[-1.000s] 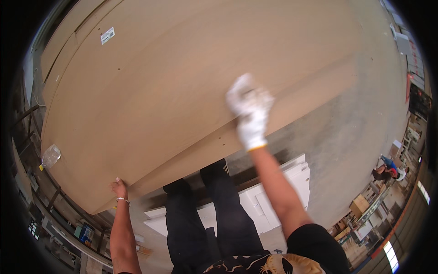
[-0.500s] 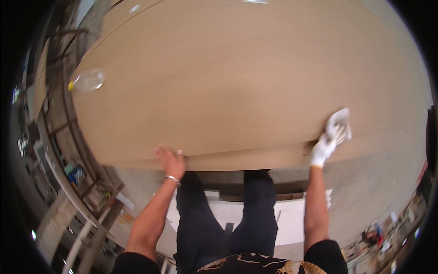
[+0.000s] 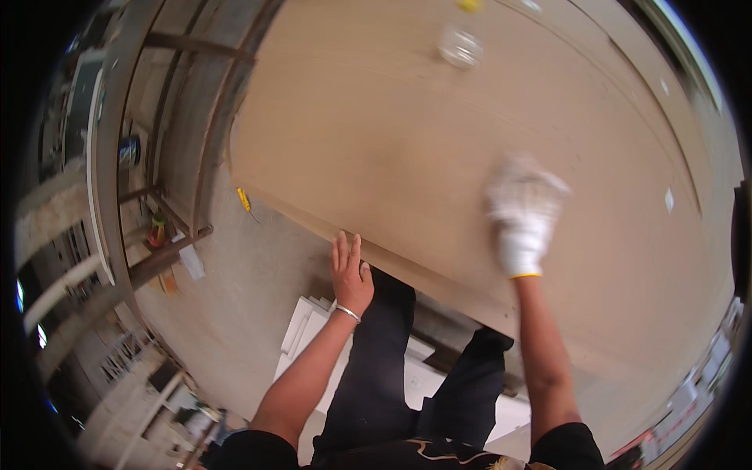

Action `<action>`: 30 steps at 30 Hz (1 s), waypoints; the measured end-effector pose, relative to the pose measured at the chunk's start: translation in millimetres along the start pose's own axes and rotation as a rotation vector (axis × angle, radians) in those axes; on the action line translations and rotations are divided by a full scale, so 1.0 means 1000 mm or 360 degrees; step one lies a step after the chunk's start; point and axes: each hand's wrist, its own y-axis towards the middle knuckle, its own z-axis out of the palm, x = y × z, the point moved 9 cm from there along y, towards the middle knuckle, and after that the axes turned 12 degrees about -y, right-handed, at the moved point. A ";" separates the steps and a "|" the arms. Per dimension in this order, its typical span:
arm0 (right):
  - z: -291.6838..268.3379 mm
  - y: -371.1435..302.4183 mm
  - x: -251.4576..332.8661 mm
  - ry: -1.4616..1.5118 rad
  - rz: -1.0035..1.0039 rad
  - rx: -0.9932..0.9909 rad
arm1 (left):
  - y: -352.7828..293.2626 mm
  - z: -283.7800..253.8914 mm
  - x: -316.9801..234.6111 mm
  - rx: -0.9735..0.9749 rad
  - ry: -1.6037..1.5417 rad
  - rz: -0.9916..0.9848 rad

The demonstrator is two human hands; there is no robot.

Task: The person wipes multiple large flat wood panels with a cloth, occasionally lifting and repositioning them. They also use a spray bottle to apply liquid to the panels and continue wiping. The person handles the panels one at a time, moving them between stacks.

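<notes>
On the far left, a metal frame point(image 3: 192, 45) stands near the end of the board point(image 3: 376, 141); whether the two touch cannot be told. A knock between them could chip the board's corner. Just off that corner, a yellow tool point(image 3: 244, 198) appears to lie on the floor point(image 3: 223, 270). It could be trodden on or kicked, since it sits close to where someone rounding the corner would step.

White panels point(image 3: 296, 333) lie low beside and behind the legs point(image 3: 376, 345); a step back could mean a stumble over them, or a scuffed surface.

The left hand point(image 3: 352, 274) is bare, a bracelet point(image 3: 348, 313) at its wrist. Its fingers are straight and slightly spread, gripping nothing, the tips at the board's near edge. A raw edge could scrape or splinter the skin, and the bracelet could scratch the surface if it drags.

The board spans the middle and right, just in front of the legs. On its far part is a clear bottle point(image 3: 460, 45) with a yellow cap; a stray sweep or a jolt to the board could topple or roll it.

The right hand point(image 3: 526, 204), in a white glove, is over the board, too blurred to tell whether its fingers are closed or hold a cloth. Loose fabric could snag on a rough spot or seam.
</notes>
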 end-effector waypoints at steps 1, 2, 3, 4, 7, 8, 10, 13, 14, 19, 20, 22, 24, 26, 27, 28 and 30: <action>-0.011 0.024 -0.048 -0.0113 0.0139 -0.0133 | 0.014 -0.014 0.019 0.0047 0.0136 -0.0055; -0.009 0.034 -0.104 0.0516 0.0717 -0.0263 | 0.029 -0.024 0.036 0.0090 0.0229 -0.0097; -0.020 0.047 -0.124 0.0708 0.0648 -0.0437 | 0.043 -0.034 0.040 -0.0001 0.0164 0.0006; -0.005 0.050 -0.129 0.0649 0.0917 -0.0285 | 0.055 -0.036 0.047 -0.0022 0.0121 0.0000; -0.010 0.093 -0.021 0.0210 0.0140 -0.0267 | 0.069 -0.029 0.055 -0.0075 0.0001 -0.0038; 0.002 0.110 0.029 0.0084 0.0040 -0.0183 | 0.069 -0.026 0.057 -0.0095 -0.0036 -0.0057; 0.016 0.154 0.123 -0.0025 -0.0070 -0.0053 | 0.068 -0.021 0.058 -0.0091 -0.0101 -0.0076; 0.016 0.241 0.252 0.0071 -0.0345 -0.0066 | 0.066 -0.021 0.061 -0.0066 -0.0181 -0.0088; 0.014 0.271 0.290 0.0118 -0.0390 -0.0068 | 0.067 -0.023 0.062 -0.0056 -0.0207 -0.0092; -0.004 0.387 0.433 0.0114 -0.0661 -0.0259 | 0.069 -0.021 0.064 0.0133 -0.0257 -0.0142; -0.006 0.395 0.457 0.0164 -0.0699 -0.0272 | 0.068 -0.019 0.066 0.0180 -0.0249 -0.0186; -0.009 0.402 0.482 0.0024 -0.0743 -0.0272 | 0.068 -0.020 0.065 0.0165 -0.0290 -0.0185; -0.011 0.388 0.505 0.0002 -0.0833 -0.0197 | 0.067 -0.016 0.066 0.0261 -0.0316 -0.0217; -0.015 0.339 0.543 -0.0101 -0.1251 -0.0172 | 0.068 -0.019 0.064 0.0255 -0.0342 -0.0218; -0.013 0.312 0.561 -0.0185 -0.1416 -0.0101 | 0.068 -0.019 0.064 0.0301 -0.0337 -0.0226; -0.017 0.283 0.578 -0.0060 -0.1527 -0.0053 | 0.069 -0.022 0.064 0.0281 -0.0330 -0.0221; -0.022 0.240 0.604 0.0218 -0.1700 0.0041 | 0.069 -0.028 0.063 0.0265 -0.0346 -0.0206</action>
